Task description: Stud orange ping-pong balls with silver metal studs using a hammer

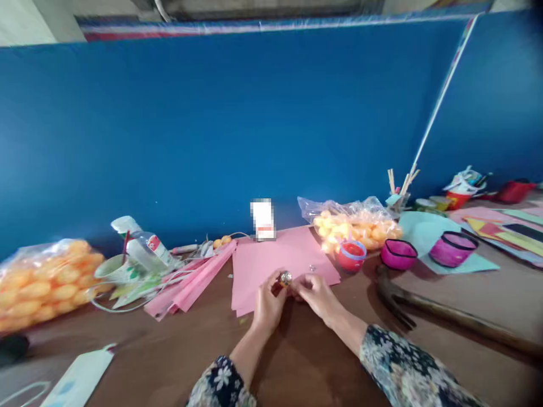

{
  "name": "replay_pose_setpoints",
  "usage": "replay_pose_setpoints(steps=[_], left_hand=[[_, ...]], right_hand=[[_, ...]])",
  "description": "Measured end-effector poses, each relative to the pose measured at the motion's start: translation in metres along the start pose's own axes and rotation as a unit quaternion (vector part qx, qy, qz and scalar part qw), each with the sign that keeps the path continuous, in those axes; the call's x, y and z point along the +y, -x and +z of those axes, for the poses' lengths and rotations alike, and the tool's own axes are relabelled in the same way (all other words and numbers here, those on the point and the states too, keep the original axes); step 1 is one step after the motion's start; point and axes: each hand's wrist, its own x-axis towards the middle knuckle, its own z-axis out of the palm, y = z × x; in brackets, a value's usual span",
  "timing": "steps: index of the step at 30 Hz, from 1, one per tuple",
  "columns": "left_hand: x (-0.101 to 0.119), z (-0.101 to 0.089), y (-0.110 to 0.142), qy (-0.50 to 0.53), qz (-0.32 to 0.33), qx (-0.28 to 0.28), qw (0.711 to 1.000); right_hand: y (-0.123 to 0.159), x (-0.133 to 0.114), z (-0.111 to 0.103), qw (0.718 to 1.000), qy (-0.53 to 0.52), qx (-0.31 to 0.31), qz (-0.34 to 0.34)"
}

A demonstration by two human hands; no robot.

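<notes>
A small shiny, silvery round piece (pixel 285 277) with an orange tint at its edge sits between the thumb and finger of my left hand (pixel 271 299). Against its right side, the fingers of my right hand (pixel 314 291) are pinched together; whatever they hold is too small to make out. Both hands are just over the near edge of a stack of pink sheets (pixel 275 251). On those sheets, behind my right hand, lies a tiny clear, glinting bit (pixel 313 267).
Bags of orange balls stand left (pixel 51 282) and right (pixel 360 226). A wooden-handled hammer (pixel 449 311) lies at right, near a red cup (pixel 352 257) and magenta containers (pixel 399 254). At left are a plastic bottle (pixel 148 249), folded pink strips (pixel 203 277) and a pale tag (pixel 80 376).
</notes>
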Motion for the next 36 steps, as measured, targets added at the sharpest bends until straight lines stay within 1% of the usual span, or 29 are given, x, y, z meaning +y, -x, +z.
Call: replay_pose_setpoints(steps=[5,10,13,19,22,27,33,36], left_hand=[[-0.005,0.0,-0.003,0.003,0.0,0.015,1.0],[-0.011,0.001,-0.002,0.029,-0.005,0.008,1.0],[-0.011,0.002,-0.002,0.028,0.0,0.007,1.0],[-0.004,0.002,-0.002,0.061,-0.022,-0.029,0.997],[-0.001,0.001,-0.001,0.064,-0.016,-0.046,0.997],[0.0,-0.001,-0.001,0.018,-0.008,-0.034,0.999],[0.001,-0.002,-0.001,0.032,-0.007,-0.046,0.998],[-0.001,-0.002,-0.001,0.048,-0.02,-0.043,0.998]], right_hand=[[0.001,-0.003,0.001,1.0,0.005,0.016,0.011],[0.001,-0.009,0.003,0.999,-0.003,0.024,0.033],[0.002,-0.011,0.004,0.999,-0.016,0.024,0.034],[0.003,-0.012,0.0,0.998,-0.052,0.018,0.012],[0.003,-0.011,-0.001,0.998,-0.053,0.017,0.006],[0.002,-0.004,-0.002,0.999,-0.038,0.008,-0.028],[0.004,-0.002,-0.002,0.998,-0.038,-0.018,-0.054],[0.004,-0.002,-0.001,0.997,-0.036,-0.029,-0.061]])
